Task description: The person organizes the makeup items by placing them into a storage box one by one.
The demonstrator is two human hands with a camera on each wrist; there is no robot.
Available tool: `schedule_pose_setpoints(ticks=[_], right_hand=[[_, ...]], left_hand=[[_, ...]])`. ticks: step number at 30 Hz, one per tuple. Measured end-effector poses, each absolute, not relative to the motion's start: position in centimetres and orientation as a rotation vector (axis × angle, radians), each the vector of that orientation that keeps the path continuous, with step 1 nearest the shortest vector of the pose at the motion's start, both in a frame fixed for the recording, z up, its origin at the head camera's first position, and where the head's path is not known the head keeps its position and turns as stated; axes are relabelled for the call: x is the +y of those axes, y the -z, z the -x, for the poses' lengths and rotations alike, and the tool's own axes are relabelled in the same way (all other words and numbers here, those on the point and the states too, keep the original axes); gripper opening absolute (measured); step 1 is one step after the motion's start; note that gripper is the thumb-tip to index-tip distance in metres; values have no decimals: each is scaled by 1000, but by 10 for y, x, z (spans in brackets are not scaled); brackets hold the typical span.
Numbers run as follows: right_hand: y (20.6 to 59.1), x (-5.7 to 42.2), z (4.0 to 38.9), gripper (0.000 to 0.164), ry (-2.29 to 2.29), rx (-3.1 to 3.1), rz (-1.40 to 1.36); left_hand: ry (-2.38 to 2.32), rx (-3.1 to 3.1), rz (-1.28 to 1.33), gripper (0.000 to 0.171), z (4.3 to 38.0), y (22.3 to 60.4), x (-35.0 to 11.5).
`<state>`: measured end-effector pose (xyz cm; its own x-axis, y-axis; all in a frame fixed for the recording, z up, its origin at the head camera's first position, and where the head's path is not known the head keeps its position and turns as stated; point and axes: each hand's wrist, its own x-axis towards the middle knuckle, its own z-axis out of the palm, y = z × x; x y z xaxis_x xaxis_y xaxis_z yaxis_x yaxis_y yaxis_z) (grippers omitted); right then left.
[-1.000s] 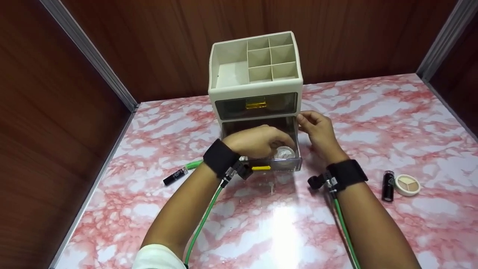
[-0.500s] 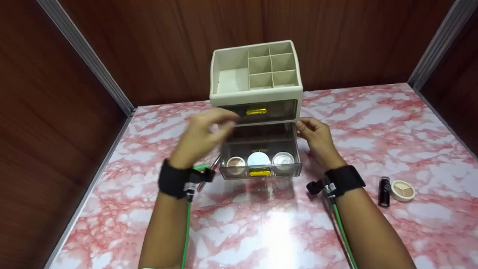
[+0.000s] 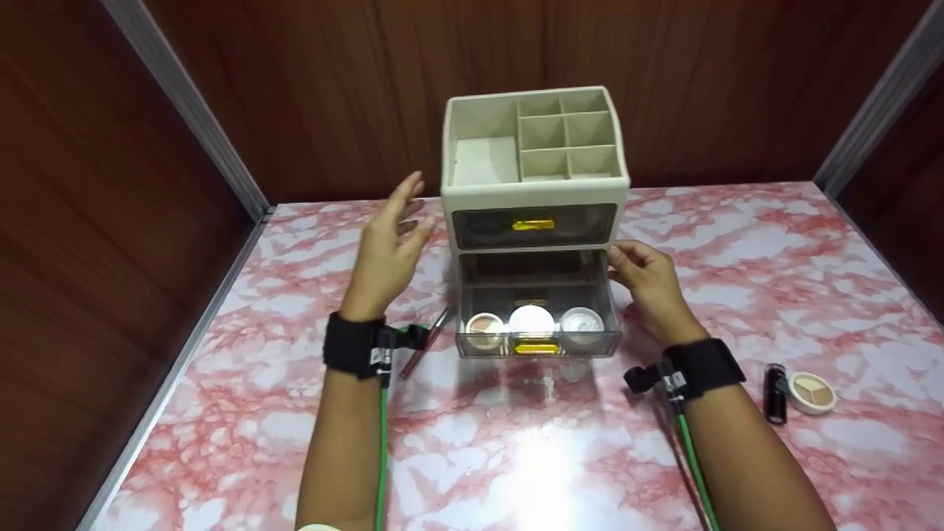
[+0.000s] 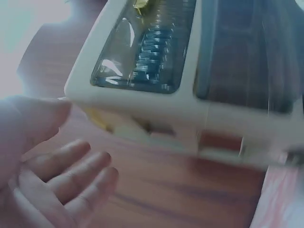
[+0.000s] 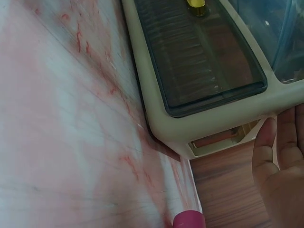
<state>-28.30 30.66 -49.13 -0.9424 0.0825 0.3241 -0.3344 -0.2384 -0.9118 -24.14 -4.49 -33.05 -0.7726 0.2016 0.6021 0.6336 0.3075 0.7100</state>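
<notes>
A cream cosmetics organizer [image 3: 535, 190] stands on the table with one drawer [image 3: 538, 345] pulled out. Inside, near its front, lie a round three-shade concealer palette [image 3: 484, 326], a bright white round container [image 3: 532, 320] and a clear-lidded round container [image 3: 582, 321]. My left hand [image 3: 387, 254] is raised left of the organizer, fingers extended, holding nothing; in the left wrist view the fingers [image 4: 78, 159] are beside the organizer's side wall. My right hand [image 3: 649, 280] rests thumb and fingertips against the organizer's right side, as the right wrist view of the fingers [image 5: 287, 137] also shows.
A slim reddish tube [image 3: 424, 346] lies left of the drawer; a green item behind the left wrist is mostly hidden. Far right, a black lipstick-like tube [image 3: 775, 394] lies beside a round palette [image 3: 812, 392]. A pink cylinder [image 5: 189, 220] shows near the organizer. Wooden panels border the table.
My left hand has come out of the drawer empty and moved left and up beside the organizer, uncovering the round containers. The right hand stays at the organizer's side. The head view shifts slightly.
</notes>
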Motion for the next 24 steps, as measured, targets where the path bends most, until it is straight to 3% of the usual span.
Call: schedule_pose_setpoints(ticks=[5,8,15,24], right_hand=[[481,314,269,30,-2190,-1863,-226],[456,313,251,30,-2119,-2013,-212],[416,323,224,41,-1509,-2557,-240],[393,354,175,38,-890,-2733,-202]], left_hand=[[1705,-2243,798,58,245,339,-31],[1790,-2299,870,60,242,341,-25],[1776,-2367,926,58,246,339,-28],[1550,-2480,873,51,264,353,-44]])
